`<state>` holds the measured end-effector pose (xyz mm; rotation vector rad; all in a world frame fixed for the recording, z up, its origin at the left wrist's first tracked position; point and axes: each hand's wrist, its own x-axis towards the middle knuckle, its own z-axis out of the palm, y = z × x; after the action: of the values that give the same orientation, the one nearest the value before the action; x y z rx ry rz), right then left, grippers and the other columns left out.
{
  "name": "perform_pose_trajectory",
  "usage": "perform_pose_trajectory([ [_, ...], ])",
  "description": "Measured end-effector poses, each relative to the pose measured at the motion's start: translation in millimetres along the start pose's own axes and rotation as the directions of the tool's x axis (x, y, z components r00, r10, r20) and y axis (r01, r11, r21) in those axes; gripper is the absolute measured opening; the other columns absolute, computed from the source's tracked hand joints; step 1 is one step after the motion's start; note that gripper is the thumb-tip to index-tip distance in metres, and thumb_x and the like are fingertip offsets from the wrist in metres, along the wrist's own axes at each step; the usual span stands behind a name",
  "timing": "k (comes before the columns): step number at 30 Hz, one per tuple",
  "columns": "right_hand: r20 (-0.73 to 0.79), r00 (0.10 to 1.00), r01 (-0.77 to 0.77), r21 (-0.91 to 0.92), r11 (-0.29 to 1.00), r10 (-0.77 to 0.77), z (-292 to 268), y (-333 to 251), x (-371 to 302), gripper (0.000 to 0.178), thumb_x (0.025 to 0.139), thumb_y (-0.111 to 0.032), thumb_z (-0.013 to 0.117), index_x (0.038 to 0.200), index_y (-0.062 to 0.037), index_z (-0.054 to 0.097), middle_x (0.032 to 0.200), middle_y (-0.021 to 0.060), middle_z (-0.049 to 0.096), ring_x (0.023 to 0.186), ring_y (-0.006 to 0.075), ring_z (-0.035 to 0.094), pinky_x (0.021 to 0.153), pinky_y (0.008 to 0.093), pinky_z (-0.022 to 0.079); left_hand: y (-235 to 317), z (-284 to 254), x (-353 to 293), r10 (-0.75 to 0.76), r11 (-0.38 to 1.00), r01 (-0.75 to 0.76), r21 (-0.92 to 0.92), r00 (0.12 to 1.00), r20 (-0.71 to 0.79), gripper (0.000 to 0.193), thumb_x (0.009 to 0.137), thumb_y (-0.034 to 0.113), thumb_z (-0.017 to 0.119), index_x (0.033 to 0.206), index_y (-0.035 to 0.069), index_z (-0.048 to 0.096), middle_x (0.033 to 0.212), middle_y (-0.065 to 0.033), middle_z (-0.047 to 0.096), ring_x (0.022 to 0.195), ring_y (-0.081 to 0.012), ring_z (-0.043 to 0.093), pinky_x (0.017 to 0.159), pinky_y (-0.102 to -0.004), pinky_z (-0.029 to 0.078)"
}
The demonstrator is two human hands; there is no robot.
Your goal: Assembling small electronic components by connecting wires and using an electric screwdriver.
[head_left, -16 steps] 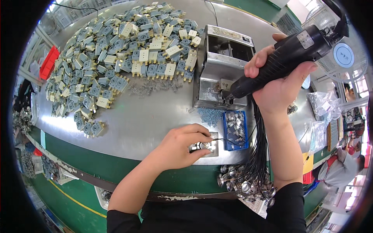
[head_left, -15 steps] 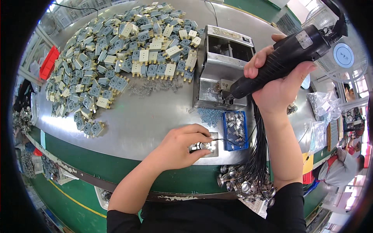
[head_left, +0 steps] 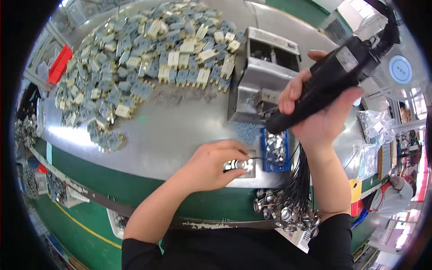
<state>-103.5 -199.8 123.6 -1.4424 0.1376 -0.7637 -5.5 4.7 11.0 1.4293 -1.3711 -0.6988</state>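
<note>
My right hand is wrapped round a black electric screwdriver, its lower end tilted down to the left above the blue tray. The tool's tip is blurred. At the near edge of the metal tabletop, my left hand is closed on a small shiny round metal part with a black wire running off to the right. This part rests at a small metal plate. The blue tray beside it holds small metal pieces. Behind the tray stands a metal box-shaped machine.
A large heap of grey and cream switch-like blocks covers the far left, with loose springs before it. Small screws lie beside the blue tray. Wired round metal parts hang over the front edge. Plastic bags lie right.
My right hand has brought the screwdriver from the machine's front down toward the blue tray. My left hand keeps hold of the metal part. The whole view has shifted slightly.
</note>
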Motion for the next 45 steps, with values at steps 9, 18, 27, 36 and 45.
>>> perform_pose_trajectory([
  [9, 0.108, 0.988, -0.120, 0.127, 0.985, 0.107, 26, -15, -48, 0.116, 0.085, -0.098, 0.041, 0.153, -0.0046, 0.032, 0.082, 0.0074, 0.054, 0.062, 0.0192, 0.056, 0.063, 0.0370, 0.049, -8, -3, 1, 0.073, 0.997, -0.073, 0.010, 0.997, -0.006, 0.029, 0.081, 0.009, 0.087, 0.107, 0.001, 0.075, 0.115, -0.0135, 0.074, 0.102, -0.0337, 0.074, 0.089, -0.0418, 0.060],
  [18, 0.069, 0.990, -0.128, 0.131, 0.983, 0.120, 26, -7, -57, 0.116, 0.082, -0.099, 0.043, 0.152, -0.0067, 0.036, 0.083, 0.0073, 0.054, 0.065, 0.0201, 0.057, 0.067, 0.0375, 0.049, -8, 1, -1, 0.053, 0.998, -0.053, 0.044, 0.999, 0.003, 0.029, 0.085, 0.022, 0.084, 0.108, 0.005, 0.077, 0.118, -0.0071, 0.073, 0.103, -0.0310, 0.073, 0.088, -0.0421, 0.059],
  [27, 0.113, 0.993, -0.055, 0.131, 0.990, 0.040, 28, 6, -62, 0.117, 0.074, -0.103, 0.047, 0.139, -0.0068, 0.043, 0.076, 0.0074, 0.056, 0.056, 0.0208, 0.057, 0.055, 0.0357, 0.049, -7, 1, -2, 0.030, 0.999, -0.030, 0.034, 0.999, -0.011, 0.026, 0.085, 0.020, 0.084, 0.106, 0.006, 0.078, 0.117, -0.0058, 0.074, 0.100, -0.0293, 0.074, 0.087, -0.0411, 0.059],
  [36, 0.245, 0.967, -0.008, 0.308, 0.951, -0.071, 21, 10, -61, 0.090, 0.081, -0.080, 0.076, 0.120, -0.0005, 0.056, 0.079, 0.0195, 0.067, 0.067, 0.0288, 0.068, 0.062, 0.0400, 0.058, -5, 0, -1, 0.011, 0.998, -0.010, 0.056, 1.000, -0.007, 0.026, 0.085, 0.020, 0.084, 0.106, 0.007, 0.078, 0.116, -0.0056, 0.074, 0.099, -0.0292, 0.074, 0.087, -0.0406, 0.059],
  [45, 0.278, 0.959, -0.110, 0.161, 0.981, 0.062, 20, -4, -64, 0.108, 0.079, -0.091, 0.063, 0.141, -0.0040, 0.048, 0.074, 0.0127, 0.062, 0.055, 0.0252, 0.060, 0.055, 0.0391, 0.053, -10, 2, -4, 0.045, 0.995, -0.042, 0.094, 0.998, -0.033, 0.026, 0.084, 0.020, 0.084, 0.106, 0.007, 0.078, 0.117, -0.0051, 0.074, 0.099, -0.0293, 0.074, 0.086, -0.0403, 0.060],
])
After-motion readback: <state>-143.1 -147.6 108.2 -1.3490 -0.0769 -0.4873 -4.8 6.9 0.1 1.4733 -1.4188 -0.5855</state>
